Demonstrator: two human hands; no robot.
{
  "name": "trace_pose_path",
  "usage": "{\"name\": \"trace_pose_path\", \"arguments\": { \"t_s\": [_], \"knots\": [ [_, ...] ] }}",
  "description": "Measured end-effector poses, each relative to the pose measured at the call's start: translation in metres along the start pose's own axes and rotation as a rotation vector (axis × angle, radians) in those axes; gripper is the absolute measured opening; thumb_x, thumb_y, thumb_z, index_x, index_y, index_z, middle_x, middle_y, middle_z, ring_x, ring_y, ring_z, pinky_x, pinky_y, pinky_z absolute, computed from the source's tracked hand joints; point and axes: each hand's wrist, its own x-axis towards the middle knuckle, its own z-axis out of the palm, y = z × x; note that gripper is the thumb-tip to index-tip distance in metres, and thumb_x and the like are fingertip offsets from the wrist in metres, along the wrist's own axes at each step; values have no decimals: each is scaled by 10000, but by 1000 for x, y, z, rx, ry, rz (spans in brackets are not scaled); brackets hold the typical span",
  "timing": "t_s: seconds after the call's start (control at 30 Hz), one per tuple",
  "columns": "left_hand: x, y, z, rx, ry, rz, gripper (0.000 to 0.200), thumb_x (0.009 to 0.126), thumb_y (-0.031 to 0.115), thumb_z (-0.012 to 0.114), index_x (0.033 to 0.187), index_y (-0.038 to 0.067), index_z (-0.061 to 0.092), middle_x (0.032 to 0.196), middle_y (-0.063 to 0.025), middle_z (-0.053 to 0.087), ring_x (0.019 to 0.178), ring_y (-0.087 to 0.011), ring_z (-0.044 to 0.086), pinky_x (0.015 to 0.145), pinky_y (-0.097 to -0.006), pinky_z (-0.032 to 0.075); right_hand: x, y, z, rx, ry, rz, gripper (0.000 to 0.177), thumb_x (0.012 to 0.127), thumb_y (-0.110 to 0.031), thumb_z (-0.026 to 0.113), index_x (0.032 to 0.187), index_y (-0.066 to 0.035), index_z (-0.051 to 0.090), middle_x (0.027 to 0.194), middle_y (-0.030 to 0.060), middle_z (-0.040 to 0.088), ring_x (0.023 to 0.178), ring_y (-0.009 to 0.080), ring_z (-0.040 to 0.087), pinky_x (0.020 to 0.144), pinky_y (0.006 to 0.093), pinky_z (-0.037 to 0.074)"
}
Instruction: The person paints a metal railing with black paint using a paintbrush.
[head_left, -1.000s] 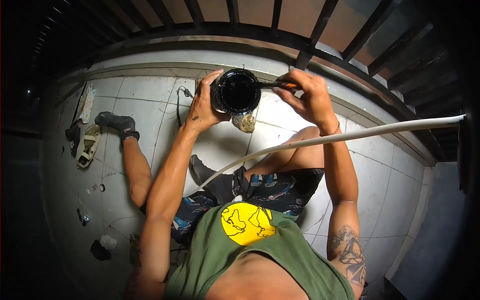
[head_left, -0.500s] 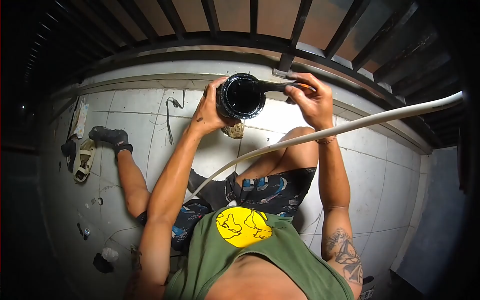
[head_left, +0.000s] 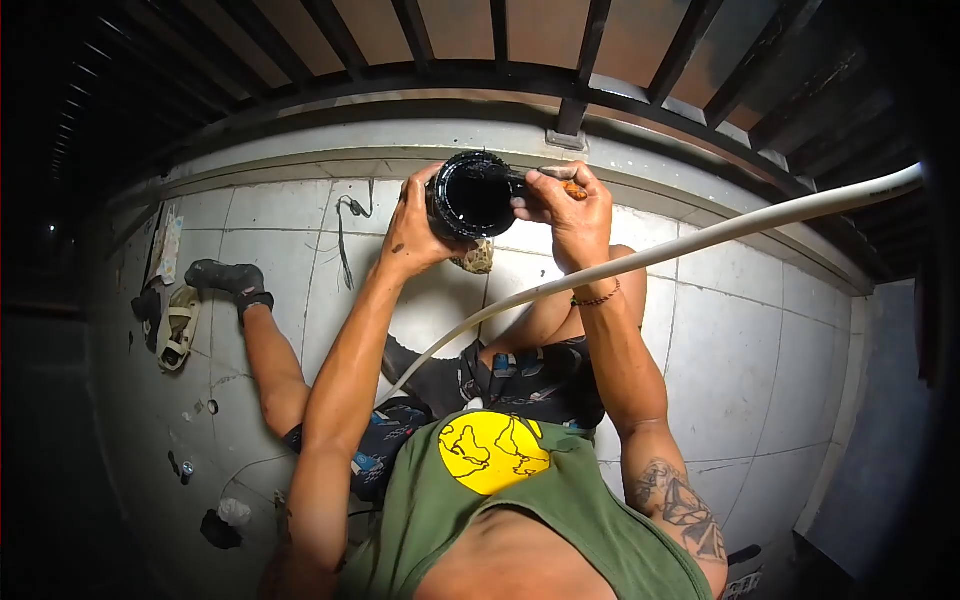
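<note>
A paint can (head_left: 437,212) with black paint (head_left: 475,203) inside is held up in front of me, its mouth facing the camera. My left hand (head_left: 412,225) wraps round the can's left side. Between the fingers of my right hand (head_left: 575,212) is a paintbrush (head_left: 575,189) with an orange mark on its handle. The brush's dark end reaches over the can's right rim into the opening, where its bristles are hard to tell from the black paint.
A dark metal railing (head_left: 570,115) stands on a ledge ahead. A pale hose (head_left: 700,243) crosses over my lap toward the right. Sandals (head_left: 178,325), a plastic scrap (head_left: 234,512) and other litter lie on the tiled floor (head_left: 730,350) at left. Black string (head_left: 345,235) lies ahead.
My right hand has moved left, toward the can, and the brush has gone further over the opening. The can has shifted slightly left, still in my left hand.
</note>
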Motion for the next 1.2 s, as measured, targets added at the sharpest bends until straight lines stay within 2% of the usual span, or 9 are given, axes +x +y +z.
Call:
{"name": "trace_pose_path", "arguments": {
  "t_s": [0.13, 0.3, 0.73, 0.87, 0.93, 1.0, 1.07, 1.13, 1.2],
  "knots": [
    [-1, 2, 0, -78, -9, -13, 994, 417, 112, 882, 1270, 41, 377, 1204, -159, 517, 1140, -329, 512, 968, -396, 436, -7, 5, -7, -26, 23, -31, 196, 829, -44, 669, 829, 22, 484, 733, 147, 639, 609, 203, 668, 515, 279, 582],
    [-2, -2, 1, -8, -18, -43, 1001, 415, 103, 883, 1274, 39, 373, 1186, -158, 530, 1119, -302, 532, 955, -380, 444, -22, -12, -17, -442, 22, -228, 158, 761, -43, 686, 864, 41, 601, 676, 37, 617, 603, 67, 579, 566, 204, 476],
    [36, 19, 19, -89, -84, 97, 1004, 439, 220, 889, 1266, 38, 349, 1155, -183, 564, 1098, -316, 558, 956, -386, 442, -4, -54, -75, -417, -5, -398, 215, 758, -20, 694, 952, 36, 619, 875, 67, 616, 731, 95, 573, 639, 202, 478],
    [56, 38, 31, -94, -126, -16, 954, 457, 243, 867, 1239, 27, 365, 1148, -201, 564, 1088, -331, 561, 953, -388, 438, 11, -80, -79, -463, -100, -560, 211, 802, -45, 678, 988, 46, 637, 906, 68, 628, 739, 118, 586, 653, 235, 491],
    [64, 42, 37, -81, -121, -5, 950, 452, 251, 860, 1233, 20, 370, 1150, -206, 560, 1082, -336, 560, 955, -384, 435, 19, -103, -76, -846, -155, -723, 146, 794, -42, 674, 912, 44, 661, 829, 91, 643, 731, 117, 605, 672, 229, 501],
    [69, 41, 43, -67, -111, -26, 949, 451, 258, 851, 1232, 14, 371, 1152, -210, 557, 1083, -334, 556, 953, -382, 435, 27, -117, -76, -940, -182, -834, 135, 792, -41, 671, 895, 46, 664, 788, 100, 643, 702, 130, 609, 662, 230, 501],
    [71, 39, 49, -66, -107, -31, 946, 455, 263, 839, 1235, 6, 370, 1150, -219, 556, 1084, -339, 552, 950, -383, 433, 28, -119, -79, -717, -143, -684, 135, 786, -49, 679, 877, 47, 653, 775, 100, 642, 658, 152, 609, 624, 248, 491],
    [74, 37, 53, -109, -87, -56, 954, 450, 271, 835, 1238, 3, 369, 1153, -226, 553, 1089, -343, 550, 953, -387, 432, 35, -120, -80, -1121, -250, -893, 138, 785, -50, 683, 871, 51, 644, 758, 84, 638, 658, 121, 603, 621, 236, 486],
    [75, 34, 56, -139, -121, -69, 968, 438, 278, 841, 1237, 4, 370, 1155, -232, 551, 1097, -349, 548, 959, -391, 431, 37, -113, -86, -865, -166, -691, 149, 769, -54, 698, 868, 44, 645, 739, 98, 623, 639, 154, 597, 606, 245, 478]
  ]
}}
